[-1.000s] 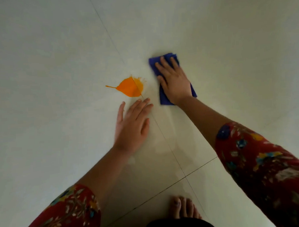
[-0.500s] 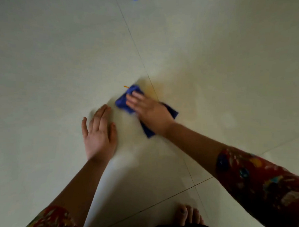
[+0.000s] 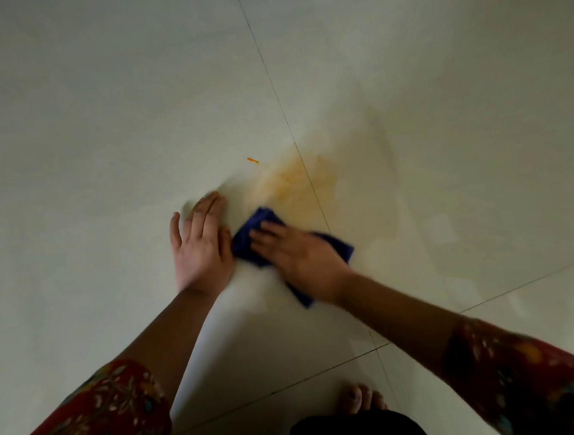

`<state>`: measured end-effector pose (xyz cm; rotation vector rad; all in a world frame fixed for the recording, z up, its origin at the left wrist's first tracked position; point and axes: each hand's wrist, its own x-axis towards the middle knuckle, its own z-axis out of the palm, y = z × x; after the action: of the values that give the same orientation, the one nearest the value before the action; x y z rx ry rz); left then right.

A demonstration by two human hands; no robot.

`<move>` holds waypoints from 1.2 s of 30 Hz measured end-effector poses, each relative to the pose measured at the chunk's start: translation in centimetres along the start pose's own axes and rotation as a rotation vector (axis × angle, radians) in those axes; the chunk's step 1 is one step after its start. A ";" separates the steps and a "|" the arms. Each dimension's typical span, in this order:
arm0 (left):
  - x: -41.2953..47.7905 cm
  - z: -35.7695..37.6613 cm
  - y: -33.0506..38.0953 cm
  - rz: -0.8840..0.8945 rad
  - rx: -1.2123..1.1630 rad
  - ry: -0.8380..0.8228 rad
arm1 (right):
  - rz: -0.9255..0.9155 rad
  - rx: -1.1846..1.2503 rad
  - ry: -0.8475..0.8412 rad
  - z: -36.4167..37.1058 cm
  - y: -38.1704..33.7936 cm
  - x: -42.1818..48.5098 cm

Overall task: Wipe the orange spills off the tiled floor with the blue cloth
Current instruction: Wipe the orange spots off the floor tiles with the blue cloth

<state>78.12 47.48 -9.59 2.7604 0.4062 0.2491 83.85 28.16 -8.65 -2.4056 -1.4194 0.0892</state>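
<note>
Presses the blue cloth (image 3: 245,242) flat to the tiled floor (image 3: 110,126) under the right hand (image 3: 300,253) (fingers straight, blurred), beside an orange smear (image 3: 293,177). Rests the left hand (image 3: 199,244) flat beside it, fingers extended, holding nothing.

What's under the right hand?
The cloth, lying on the floor; its corners show around the right hand, which lies flat on it. Whether there is any orange beneath the cloth cannot be seen.

light: dim, greenish | blur: right hand (image 3: 300,256) smeared | edges: darker, perhaps vignetting, wide-angle bend
</note>
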 end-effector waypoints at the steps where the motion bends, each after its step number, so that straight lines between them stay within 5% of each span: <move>1: 0.0 0.0 0.0 0.002 0.002 -0.001 | -0.039 -0.010 -0.068 -0.1 -0.7 -2.1; 3: 0.0 0.2 0.0 0.017 0.008 0.000 | 0.025 -0.055 -0.085 -0.9 0.5 -6.1; 9: -0.2 0.2 0.0 0.041 0.014 -0.008 | 0.660 -0.204 0.021 -3.2 8.4 -5.1; 11: -0.1 0.1 0.0 0.052 0.019 -0.021 | 0.608 -0.173 0.039 -2.1 7.7 -2.4; 15: -0.2 -0.1 0.0 0.089 0.021 -0.029 | 0.203 -0.147 -0.109 -1.0 2.5 -5.5; 17: -0.2 0.0 0.0 0.068 0.009 -0.026 | 0.220 -0.146 -0.104 -2.2 4.3 -8.3; 22: -0.2 0.2 0.0 -0.003 0.003 -0.033 | 0.869 -0.197 0.074 -4.9 14.5 -5.1; 24: -0.2 0.2 0.0 -0.014 0.007 -0.035 | 0.961 -0.184 0.071 -5.4 16.1 -0.5; 27: -0.1 0.1 -0.1 -0.019 0.009 -0.043 | 0.830 -0.204 0.008 -4.9 16.1 6.8; 30: -0.3 -0.1 -0.2 -0.035 0.000 -0.038 | 0.501 -0.234 -0.002 -2.4 13.0 10.4; 34: 0.0 -0.2 -0.2 -0.037 -0.013 -0.033 | -0.081 -0.217 -0.221 -1.7 8.8 5.3; 36: 0.1 -0.1 -0.1 -0.034 -0.010 -0.027 | -0.159 -0.186 -0.246 -3.3 10.5 1.9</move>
<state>78.12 47.65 -9.52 2.7414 0.4428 0.2043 94.32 24.32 -8.77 -2.4863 -1.7967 0.2307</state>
